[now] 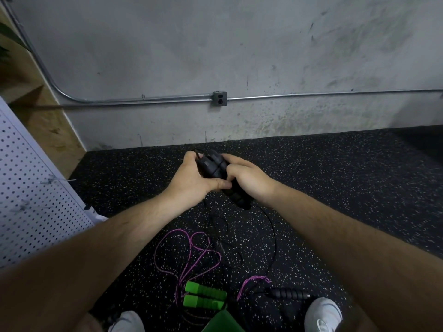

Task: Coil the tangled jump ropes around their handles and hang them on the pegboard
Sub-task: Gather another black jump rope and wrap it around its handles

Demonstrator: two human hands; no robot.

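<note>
Both hands hold a pair of black jump-rope handles side by side above the floor. My left hand grips their upper part, thumb across them. My right hand wraps the lower part. A thin black rope trails from the handles down onto the floor in loose loops. A pink rope lies tangled below, near two green handles. Another black handle rests at the lower right. The white pegboard leans at the left.
Black speckled rubber flooring meets a grey concrete wall with a metal conduit and outlet box. A wooden panel stands behind the pegboard. My white shoes are at the bottom edge, a green object between them.
</note>
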